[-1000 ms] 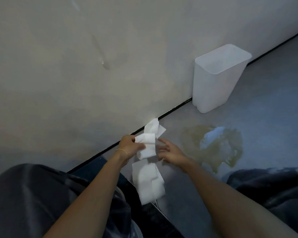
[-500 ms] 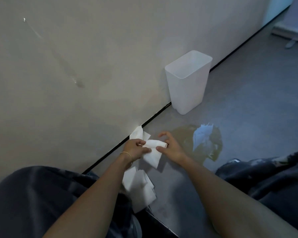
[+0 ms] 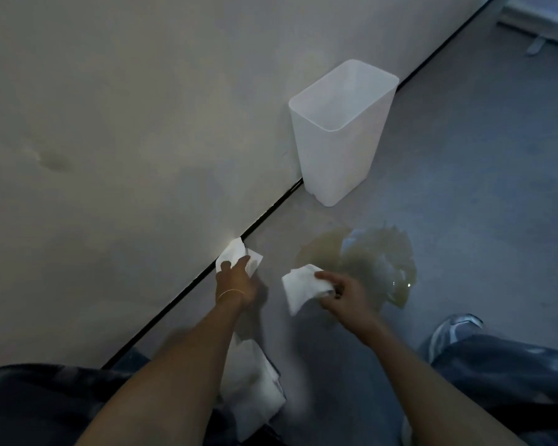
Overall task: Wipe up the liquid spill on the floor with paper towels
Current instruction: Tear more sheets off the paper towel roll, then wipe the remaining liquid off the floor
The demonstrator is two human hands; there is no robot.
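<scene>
A yellowish liquid spill [image 3: 368,259] lies on the grey floor in front of me. My right hand [image 3: 342,294] pinches a torn-off white paper towel sheet [image 3: 300,286] just left of the spill's near edge, slightly above the floor. Close to the wall's base, my left hand [image 3: 236,278] holds the end of the paper towel strip [image 3: 237,254]. More folded towels [image 3: 252,391] hang or lie under my left forearm, partly hidden by it.
A translucent white plastic bin [image 3: 342,130] stands against the wall just beyond the spill. The beige wall [image 3: 126,140] runs diagonally at left. My dark-trousered knees fill the lower corners, and a shoe [image 3: 455,329] sits right of the spill.
The two hands have come apart. My right hand has pulled one sheet away to the right toward the spill, and my left hand has stayed by the wall with the rest.
</scene>
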